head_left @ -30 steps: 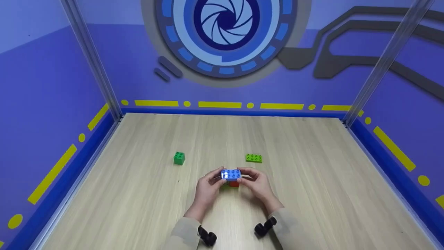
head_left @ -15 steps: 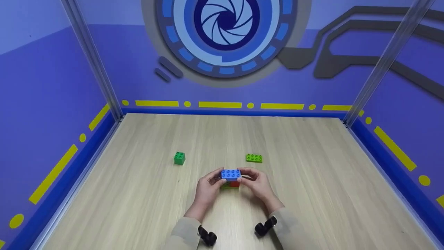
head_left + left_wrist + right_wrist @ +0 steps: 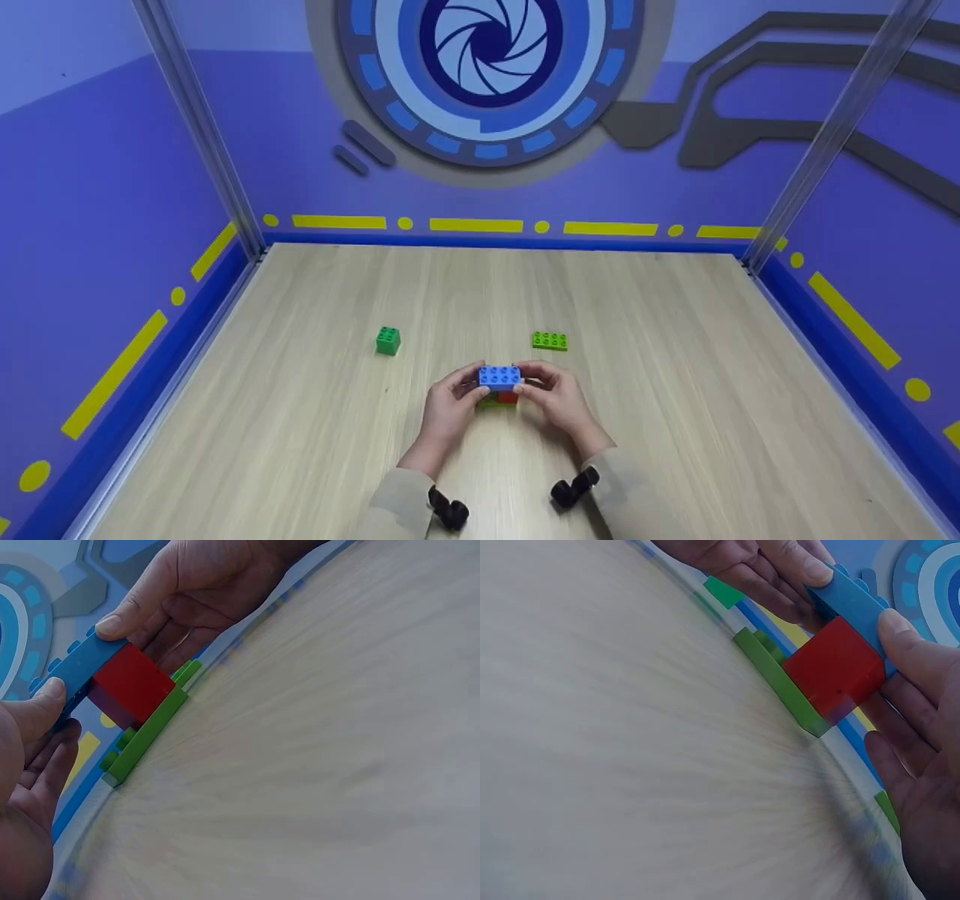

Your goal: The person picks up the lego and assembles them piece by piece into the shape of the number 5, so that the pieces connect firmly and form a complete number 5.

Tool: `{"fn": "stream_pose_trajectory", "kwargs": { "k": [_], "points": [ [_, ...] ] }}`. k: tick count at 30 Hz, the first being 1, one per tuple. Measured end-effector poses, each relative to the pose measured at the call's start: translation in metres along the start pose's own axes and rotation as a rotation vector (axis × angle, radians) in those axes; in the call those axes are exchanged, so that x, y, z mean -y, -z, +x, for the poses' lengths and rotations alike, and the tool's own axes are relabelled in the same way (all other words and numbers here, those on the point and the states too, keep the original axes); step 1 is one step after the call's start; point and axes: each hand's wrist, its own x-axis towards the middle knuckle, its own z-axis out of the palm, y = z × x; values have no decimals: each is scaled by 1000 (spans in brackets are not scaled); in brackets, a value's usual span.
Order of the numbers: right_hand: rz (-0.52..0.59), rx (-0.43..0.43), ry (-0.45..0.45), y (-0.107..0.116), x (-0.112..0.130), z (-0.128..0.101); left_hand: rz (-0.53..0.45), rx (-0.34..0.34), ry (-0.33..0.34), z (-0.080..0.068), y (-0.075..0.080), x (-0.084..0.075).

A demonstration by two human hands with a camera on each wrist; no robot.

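Both hands hold a blue brick (image 3: 499,377) with two rows of studs, one at each end. The left hand (image 3: 448,401) pinches its left end, thumb on the near side and fingers behind. At the right end, the right hand (image 3: 556,397) grips it the same way. Under the blue brick is a red brick (image 3: 835,669), standing on a light green plate (image 3: 780,686) toward the plate's right end. Bare studs show on the plate's left part. The blue brick lies close against the red brick's top and extends left past it. From the head, the blue brick hides most of this stack.
A green brick (image 3: 388,341) stands farther back on the left of the wooden table (image 3: 300,420). Behind the right hand lies another light green plate (image 3: 550,341). Blue-purple walls (image 3: 480,199) enclose the back and sides. Black wrist cameras (image 3: 574,489) sit at the cuffs.
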Motion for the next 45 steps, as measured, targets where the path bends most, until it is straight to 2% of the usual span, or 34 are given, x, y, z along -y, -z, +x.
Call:
{"fn": "stream_pose_trajectory", "kwargs": {
  "k": [10,22,32,45],
  "points": [
    [-40,-2,19,-1,0,-1,7,-1,47,0,0,1],
    [-26,-13,-4,-2,1,0,11,4,73,1,2,-2],
    [-33,-11,6,-1,-1,0,11,-2,64,1,2,-2],
    [-35,-10,-23,1,-2,2,43,-2,50,1,2,0]
  ]
}}
